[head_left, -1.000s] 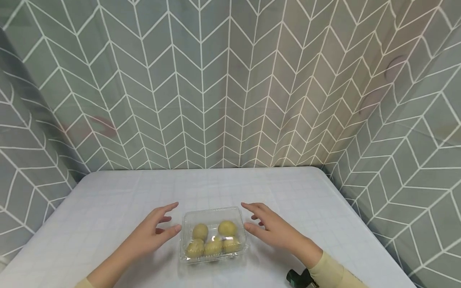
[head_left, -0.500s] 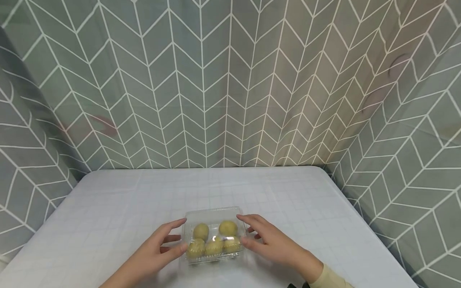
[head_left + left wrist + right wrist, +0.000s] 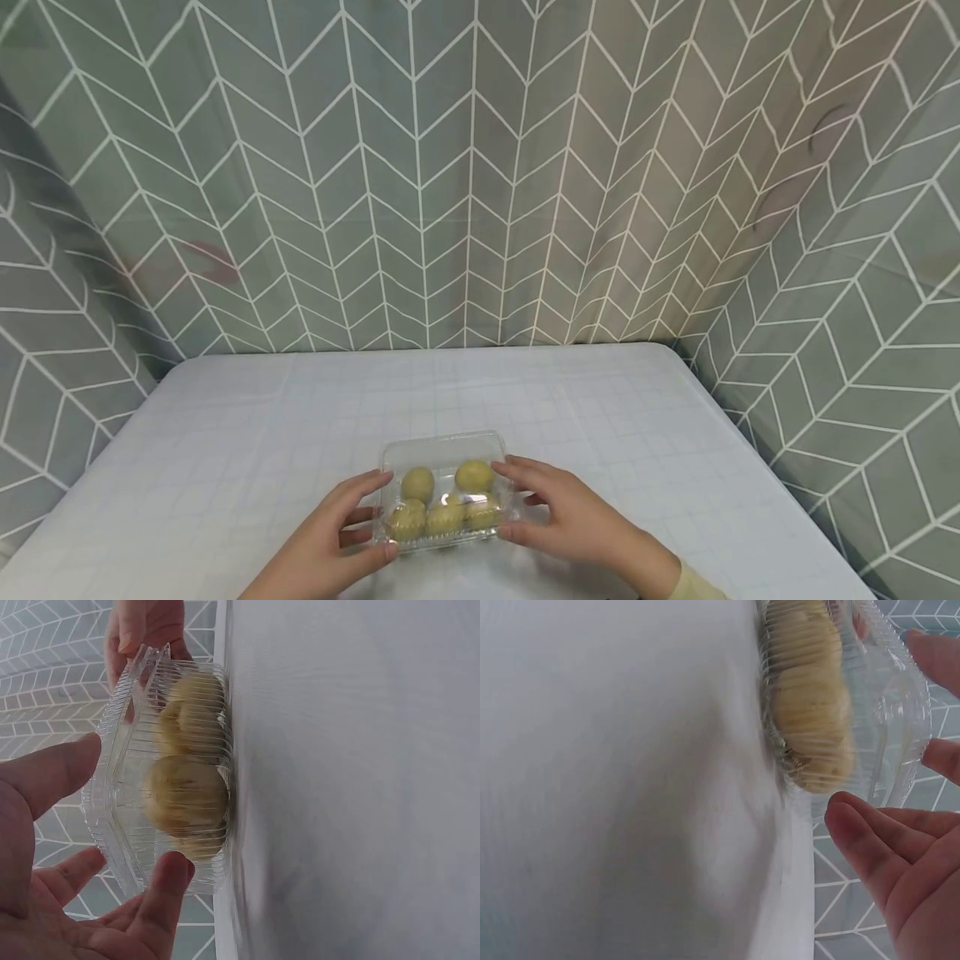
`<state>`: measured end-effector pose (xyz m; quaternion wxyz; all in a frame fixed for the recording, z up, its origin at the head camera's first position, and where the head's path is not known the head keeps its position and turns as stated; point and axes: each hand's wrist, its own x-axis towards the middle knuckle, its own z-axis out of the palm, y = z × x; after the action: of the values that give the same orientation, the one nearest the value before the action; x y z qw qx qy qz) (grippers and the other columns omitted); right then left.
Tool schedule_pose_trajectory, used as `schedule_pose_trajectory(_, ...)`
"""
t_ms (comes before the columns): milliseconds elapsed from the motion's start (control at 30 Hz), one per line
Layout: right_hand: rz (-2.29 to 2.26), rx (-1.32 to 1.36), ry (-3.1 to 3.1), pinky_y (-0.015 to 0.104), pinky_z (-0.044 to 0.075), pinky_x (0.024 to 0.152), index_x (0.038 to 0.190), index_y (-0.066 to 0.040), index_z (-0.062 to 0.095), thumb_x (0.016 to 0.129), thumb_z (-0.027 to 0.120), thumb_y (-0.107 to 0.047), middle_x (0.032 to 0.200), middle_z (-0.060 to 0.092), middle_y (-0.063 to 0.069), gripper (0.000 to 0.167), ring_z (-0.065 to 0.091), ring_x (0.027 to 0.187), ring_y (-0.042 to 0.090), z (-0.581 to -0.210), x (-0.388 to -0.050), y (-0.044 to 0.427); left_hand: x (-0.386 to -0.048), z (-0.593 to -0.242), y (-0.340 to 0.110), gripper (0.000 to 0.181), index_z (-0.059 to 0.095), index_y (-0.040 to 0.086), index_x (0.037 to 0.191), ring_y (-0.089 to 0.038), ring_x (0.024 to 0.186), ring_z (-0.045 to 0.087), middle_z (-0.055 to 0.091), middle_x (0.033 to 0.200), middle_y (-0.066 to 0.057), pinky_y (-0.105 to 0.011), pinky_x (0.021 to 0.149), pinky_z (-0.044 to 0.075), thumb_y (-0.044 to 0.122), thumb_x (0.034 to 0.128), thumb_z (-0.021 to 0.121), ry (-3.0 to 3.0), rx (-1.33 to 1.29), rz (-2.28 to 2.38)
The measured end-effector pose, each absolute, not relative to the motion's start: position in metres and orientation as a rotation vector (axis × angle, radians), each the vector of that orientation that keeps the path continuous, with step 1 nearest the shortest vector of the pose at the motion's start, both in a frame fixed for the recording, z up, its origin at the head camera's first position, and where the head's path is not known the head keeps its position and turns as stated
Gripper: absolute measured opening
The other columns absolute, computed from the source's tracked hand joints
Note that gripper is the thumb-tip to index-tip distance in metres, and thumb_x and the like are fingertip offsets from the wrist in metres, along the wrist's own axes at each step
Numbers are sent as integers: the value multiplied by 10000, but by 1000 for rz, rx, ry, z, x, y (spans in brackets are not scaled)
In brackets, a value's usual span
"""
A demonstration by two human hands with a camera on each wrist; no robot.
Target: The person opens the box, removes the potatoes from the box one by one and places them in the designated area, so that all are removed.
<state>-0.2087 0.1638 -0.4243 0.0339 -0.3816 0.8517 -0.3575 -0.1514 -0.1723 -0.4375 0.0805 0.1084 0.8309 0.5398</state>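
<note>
A clear plastic box (image 3: 444, 452) with several round yellowish items (image 3: 417, 483) lies flat near the table's front. At its left side is my left hand (image 3: 324, 533), thumb by the near corner and fingers spread along the edge. My right hand (image 3: 573, 515) is at the right side, index finger over the rim and thumb by the near corner. In the left wrist view the fingers of the left hand (image 3: 86, 926) lie against the box's ribbed wall (image 3: 135, 787). The right wrist view has the right hand (image 3: 919, 874) with extended fingers at the box (image 3: 892, 712).
A white cloth with a faint grid covers the table (image 3: 480, 383). Grey curtains (image 3: 450, 167) with white chevron lines hang behind it and on both sides.
Both hands have moved in from the sides to the box's edges, and their thumbs have come down toward its near corners. The box has hardly moved.
</note>
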Motion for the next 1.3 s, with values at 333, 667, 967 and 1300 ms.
schedule_pose_trajectory(333,-1193,-1345,2585,279,538,830,1422,-18,520,915,742,-255,1408,525,144,602,583,1198,252,-427,-206,164,-150,-438,-172,833,444,142,1480,-408,1208,543,308,1542,-206,-330,894,517,307,777,860,2500,358,1643)
schedule_pose_trajectory(667,-1199,-1373,2627,268,540,818,1401,-38,553,909,736,-321,1369,556,150,596,647,1101,258,-435,-206,162,-151,-437,-173,809,430,151,1494,-401,1199,555,323,1536,-247,-352,895,518,287,809,836,2527,413,1612)
schedule_pose_trajectory(967,-1181,-1345,2666,258,536,819,1378,-42,581,878,762,-339,1342,573,146,609,660,1064,207,-436,-206,161,-150,-440,-176,734,412,86,1493,-426,1217,536,409,1490,-221,-343,900,516,273,881,769,2544,511,1598)
schedule_pose_trajectory(1300,-1179,-1354,2657,232,524,826,1383,-45,577,885,753,-343,1340,574,148,606,654,1080,218,-438,-209,160,-151,-443,-180,725,387,40,1510,-447,1263,483,375,1505,-240,-293,906,505,248,908,734,2444,489,1683)
